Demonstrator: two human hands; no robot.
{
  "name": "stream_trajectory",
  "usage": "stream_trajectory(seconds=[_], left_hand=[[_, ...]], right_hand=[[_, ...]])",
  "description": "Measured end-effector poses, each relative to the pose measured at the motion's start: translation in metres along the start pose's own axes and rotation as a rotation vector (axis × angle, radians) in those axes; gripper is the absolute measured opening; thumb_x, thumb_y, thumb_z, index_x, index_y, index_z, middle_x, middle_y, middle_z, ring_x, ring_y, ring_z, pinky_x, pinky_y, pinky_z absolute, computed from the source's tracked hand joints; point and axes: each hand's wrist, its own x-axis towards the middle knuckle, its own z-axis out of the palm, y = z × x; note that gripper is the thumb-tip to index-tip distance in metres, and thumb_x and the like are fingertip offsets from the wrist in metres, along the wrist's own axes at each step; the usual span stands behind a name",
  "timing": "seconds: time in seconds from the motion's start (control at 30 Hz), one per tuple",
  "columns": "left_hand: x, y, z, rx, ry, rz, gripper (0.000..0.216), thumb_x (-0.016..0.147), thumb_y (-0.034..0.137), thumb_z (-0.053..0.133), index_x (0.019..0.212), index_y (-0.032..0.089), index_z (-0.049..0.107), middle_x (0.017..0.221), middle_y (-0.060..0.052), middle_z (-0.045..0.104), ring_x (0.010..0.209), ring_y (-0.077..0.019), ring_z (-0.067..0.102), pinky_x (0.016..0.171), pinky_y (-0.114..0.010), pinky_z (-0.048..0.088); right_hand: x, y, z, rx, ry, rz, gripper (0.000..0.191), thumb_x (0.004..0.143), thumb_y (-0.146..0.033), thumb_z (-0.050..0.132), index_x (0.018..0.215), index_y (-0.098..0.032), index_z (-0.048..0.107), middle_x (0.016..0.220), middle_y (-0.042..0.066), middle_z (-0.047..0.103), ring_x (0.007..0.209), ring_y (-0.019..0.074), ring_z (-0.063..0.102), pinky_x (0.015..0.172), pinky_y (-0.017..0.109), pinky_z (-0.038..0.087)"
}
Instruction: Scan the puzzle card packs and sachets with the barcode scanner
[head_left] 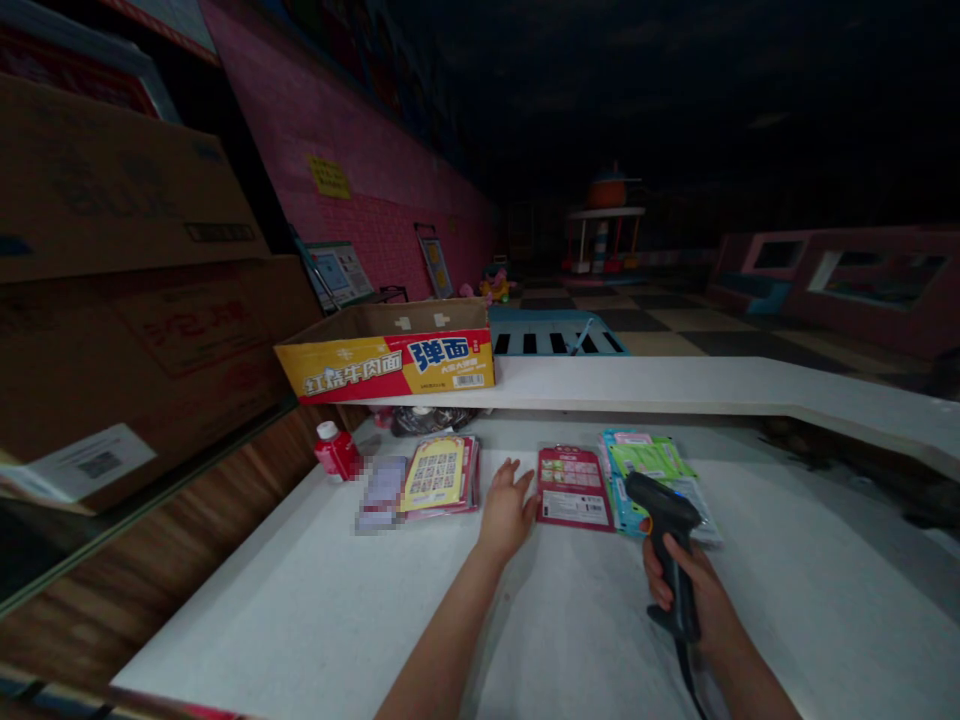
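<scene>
A black corded barcode scanner [673, 540] is gripped in my right hand [701, 590], its head angled up and to the left. My left hand [508, 510] lies over the white counter with fingers spread, just left of a flat red package [574, 488] printed with pictures and a label. Whether its fingertips touch that package's edge I cannot tell. Partly behind the scanner are green and blue flat packets [651, 457]. To the left of my left hand rests a stack of flat packages with a yellow one [435, 474] on top.
A red bottle [337, 452] with a white cap stands at left, near a blurred-out flat item [382, 492]. On the raised white ledge [645, 385] sits an open yellow-and-red carton [390, 365]. Large cardboard boxes [142, 330] are stacked on the left. The scanner's cable runs toward me.
</scene>
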Motion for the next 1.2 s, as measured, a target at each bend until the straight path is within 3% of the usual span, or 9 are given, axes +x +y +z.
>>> stream_trajectory(seconds=[0.13, 0.23, 0.33, 0.4, 0.7, 0.97, 1.1, 1.2], left_hand=[[-0.002, -0.033, -0.041, 0.175, 0.172, -0.145, 0.042, 0.089, 0.026, 0.051, 0.129, 0.015, 0.060, 0.139, -0.017, 0.051, 0.133, -0.0296, 0.044, 0.111, -0.044, 0.035], [-0.010, -0.057, -0.073, 0.361, 0.249, -0.435, 0.046, 0.089, 0.032, 0.051, 0.131, 0.013, 0.056, 0.133, -0.020, 0.055, 0.124, -0.0317, 0.050, 0.105, -0.044, 0.037], [-0.020, -0.070, -0.096, 0.433, 0.155, -0.712, 0.060, 0.084, 0.051, 0.055, 0.128, 0.009, 0.054, 0.119, -0.022, 0.061, 0.112, -0.0356, 0.056, 0.093, -0.044, 0.043], [-0.025, -0.073, -0.105, 0.438, 0.095, -0.810, 0.067, 0.079, 0.060, 0.058, 0.124, 0.011, 0.055, 0.116, -0.022, 0.062, 0.110, -0.0368, 0.057, 0.087, -0.043, 0.044], [-0.024, -0.083, -0.117, 0.418, 0.026, -0.893, 0.072, 0.071, 0.069, 0.062, 0.119, 0.015, 0.058, 0.122, -0.023, 0.059, 0.116, -0.0377, 0.055, 0.088, -0.044, 0.044], [-0.024, -0.099, -0.123, 0.420, 0.142, -0.864, 0.054, 0.071, 0.053, 0.070, 0.108, 0.014, 0.062, 0.115, -0.022, 0.064, 0.109, -0.0347, 0.061, 0.082, -0.038, 0.048], [-0.023, -0.117, -0.130, 0.170, 0.176, -0.847, 0.030, 0.078, 0.039, 0.066, 0.094, 0.014, 0.062, 0.102, -0.017, 0.071, 0.097, -0.0295, 0.068, 0.074, -0.033, 0.049], [-0.024, -0.124, -0.131, -0.138, 0.286, -0.864, 0.021, 0.080, 0.033, 0.063, 0.091, 0.015, 0.059, 0.087, -0.012, 0.073, 0.082, -0.0256, 0.071, 0.065, -0.031, 0.052]], right_hand=[[-0.002, 0.002, -0.002, 0.003, 0.008, 0.019, 0.036, 0.075, -0.048, 0.076, 0.091, -0.020, 0.062, 0.057, -0.005, 0.054, 0.035, 0.0062, 0.043, 0.032, 0.017, 0.034], [-0.001, 0.005, -0.007, 0.003, -0.004, 0.030, 0.035, 0.076, -0.048, 0.075, 0.094, -0.020, 0.062, 0.058, -0.004, 0.055, 0.036, 0.0064, 0.043, 0.033, 0.018, 0.035], [0.001, 0.006, -0.010, -0.012, -0.026, 0.044, 0.035, 0.078, -0.048, 0.074, 0.098, -0.021, 0.062, 0.059, -0.004, 0.055, 0.037, 0.0070, 0.043, 0.034, 0.019, 0.036], [0.001, 0.006, -0.011, -0.028, -0.030, 0.052, 0.035, 0.078, -0.048, 0.073, 0.097, -0.021, 0.062, 0.058, -0.004, 0.055, 0.037, 0.0069, 0.043, 0.034, 0.019, 0.037], [0.002, 0.007, -0.011, -0.042, -0.013, 0.053, 0.035, 0.077, -0.049, 0.074, 0.094, -0.021, 0.062, 0.058, -0.005, 0.054, 0.036, 0.0066, 0.042, 0.033, 0.019, 0.037], [0.000, 0.004, -0.006, -0.048, 0.010, 0.054, 0.037, 0.074, -0.050, 0.077, 0.092, -0.020, 0.062, 0.057, -0.005, 0.054, 0.037, 0.0067, 0.042, 0.033, 0.018, 0.036], [-0.002, 0.002, -0.001, -0.042, 0.021, 0.038, 0.038, 0.073, -0.050, 0.077, 0.089, -0.019, 0.062, 0.057, -0.004, 0.054, 0.036, 0.0070, 0.042, 0.033, 0.019, 0.035], [-0.003, 0.001, 0.001, -0.042, 0.022, 0.031, 0.036, 0.073, -0.049, 0.077, 0.088, -0.020, 0.062, 0.057, -0.004, 0.055, 0.036, 0.0077, 0.042, 0.033, 0.019, 0.035]])
